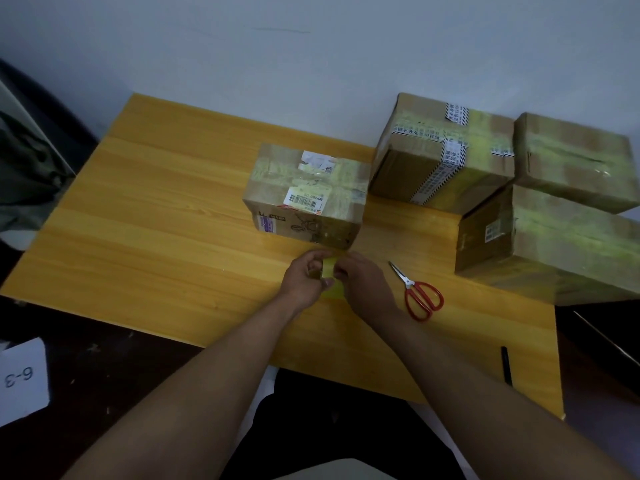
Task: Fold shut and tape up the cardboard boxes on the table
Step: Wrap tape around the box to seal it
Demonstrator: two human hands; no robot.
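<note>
- We hold the tape roll (330, 277) between both hands, just in front of the nearest box (306, 194).
- Our left hand (304, 278) curls its fingers around the roll; our right hand (360, 280) pinches at it, probably searching for the free end.
- The box lies straight ahead of the fingers, flaps already folded shut.
- The scissors (417, 292) wait just beside our right hand.

Scene is reading dim, cool-toned overall; wall (311, 46) is grading from pale grey to darker at the corners. Glare is showing on the tape of the boxes (571, 161) and faintly on the table (156, 202). Wide-angle bending is curving the table edges. Forearms at the bottom are looking soft, slightly blurred.
</note>
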